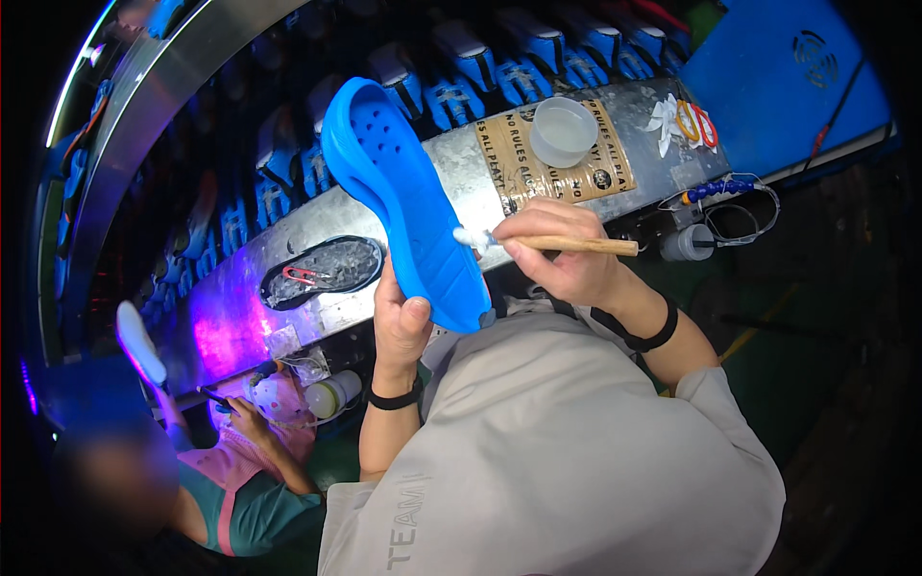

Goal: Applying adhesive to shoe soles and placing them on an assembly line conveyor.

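Observation:
My left hand [401,322] grips a bright blue shoe sole [408,206] near its lower end, holding it up and tilted over the metal bench. Its hollow inner side faces me, with several small holes at the far end. Between the fingers of my right hand [567,252] is a wooden-handled brush [588,246]. The white brush tip [469,237] is at the sole's right edge and seems to touch it. Beyond my right hand, a translucent round tub [563,132] with pale liquid stands on a printed brown cardboard piece [499,154].
A dark oval tray [322,273] with a red clip lies on the bench [230,298]. Scissors [699,123] with orange and red handles lie at the right. Blue-and-black shoe uppers [471,58] line the far side. At lower left, a co-worker [254,451] holds a pale sole [140,344].

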Motion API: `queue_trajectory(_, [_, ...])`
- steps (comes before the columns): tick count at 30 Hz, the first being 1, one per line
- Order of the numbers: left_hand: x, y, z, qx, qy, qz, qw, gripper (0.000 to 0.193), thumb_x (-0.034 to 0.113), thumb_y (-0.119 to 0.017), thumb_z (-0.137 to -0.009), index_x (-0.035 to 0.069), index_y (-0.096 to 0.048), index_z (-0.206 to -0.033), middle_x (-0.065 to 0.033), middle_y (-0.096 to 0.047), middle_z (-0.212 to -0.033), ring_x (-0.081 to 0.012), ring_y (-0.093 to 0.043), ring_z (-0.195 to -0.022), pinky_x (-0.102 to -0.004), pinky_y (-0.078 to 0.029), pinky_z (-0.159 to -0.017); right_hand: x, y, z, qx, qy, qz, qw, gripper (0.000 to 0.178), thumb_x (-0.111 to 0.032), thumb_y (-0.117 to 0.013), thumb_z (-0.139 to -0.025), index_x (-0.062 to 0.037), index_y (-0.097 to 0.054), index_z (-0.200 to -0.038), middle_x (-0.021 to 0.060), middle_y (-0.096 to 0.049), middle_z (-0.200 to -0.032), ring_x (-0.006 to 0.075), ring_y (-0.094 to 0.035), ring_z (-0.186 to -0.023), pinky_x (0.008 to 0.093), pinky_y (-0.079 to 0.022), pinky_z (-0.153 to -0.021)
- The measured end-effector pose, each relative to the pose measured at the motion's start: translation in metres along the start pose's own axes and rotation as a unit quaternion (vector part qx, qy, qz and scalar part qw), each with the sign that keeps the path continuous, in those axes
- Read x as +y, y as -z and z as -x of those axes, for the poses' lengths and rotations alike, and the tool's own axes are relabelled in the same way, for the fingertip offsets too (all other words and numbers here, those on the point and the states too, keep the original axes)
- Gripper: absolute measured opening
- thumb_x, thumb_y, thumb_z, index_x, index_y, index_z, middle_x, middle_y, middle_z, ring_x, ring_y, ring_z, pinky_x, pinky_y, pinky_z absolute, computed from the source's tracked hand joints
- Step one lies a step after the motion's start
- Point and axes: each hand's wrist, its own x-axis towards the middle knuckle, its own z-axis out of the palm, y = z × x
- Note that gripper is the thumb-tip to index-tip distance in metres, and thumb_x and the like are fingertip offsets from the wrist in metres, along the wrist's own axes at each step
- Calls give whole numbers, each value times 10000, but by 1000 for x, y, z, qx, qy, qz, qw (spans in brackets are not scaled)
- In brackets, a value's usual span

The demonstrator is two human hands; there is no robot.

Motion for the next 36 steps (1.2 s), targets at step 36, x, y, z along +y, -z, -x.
queue_trajectory(36, [334, 86, -186, 35, -218, 96, 971, 838, 506, -463, -1003, -58, -95, -1503, -424, -312, -1434, -530, -469, -1261, -484, -521, -972, 31, 27, 56, 155, -193, -209, 946, 133, -94, -575, -950, 14, -650, -972, 22, -579, -824, 69, -511, -710, 207, -410, -645])
